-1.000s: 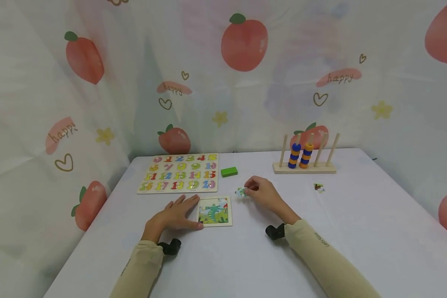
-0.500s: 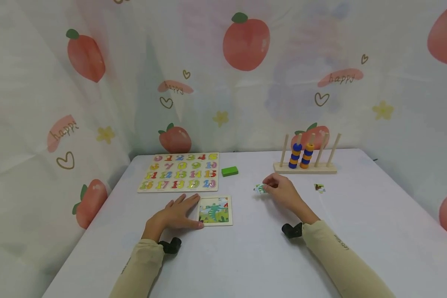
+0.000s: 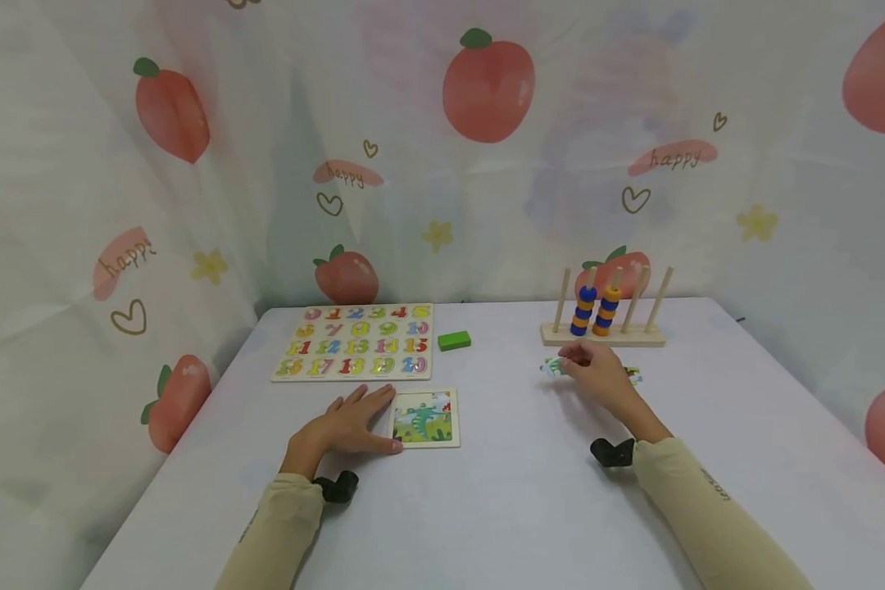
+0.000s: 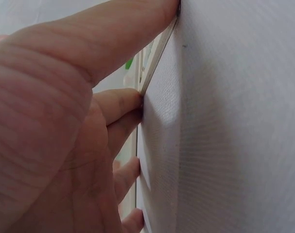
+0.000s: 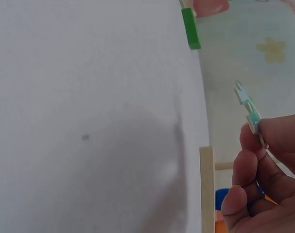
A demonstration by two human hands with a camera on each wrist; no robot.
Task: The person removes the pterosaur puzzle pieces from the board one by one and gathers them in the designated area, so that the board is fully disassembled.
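A small square dinosaur puzzle [image 3: 424, 419] in a pale wooden frame lies on the table, left of centre. My left hand [image 3: 345, 424] spreads its fingers beside it, with thumb and fingertips at the frame's left edge; the left wrist view shows the fingertips down on the white cloth. My right hand [image 3: 597, 373] pinches a jigsaw piece [image 5: 249, 108] with green and pale blue print between thumb and fingers, above the table in the right wrist view. Another jigsaw piece [image 3: 634, 375] with brown and white print lies behind the right hand, partly hidden by it.
A number board [image 3: 354, 342] lies at the back left, with a green block [image 3: 454, 340] at its right. A wooden peg stand [image 3: 603, 335] with blue and orange rings on two pegs stands at the back right. Patterned cloth [image 3: 487, 205] rises behind the table.
My right hand has moved to the right, away from the framed puzzle, carrying the pinched jigsaw piece. It now partly covers the loose piece. My left hand has stayed in place.
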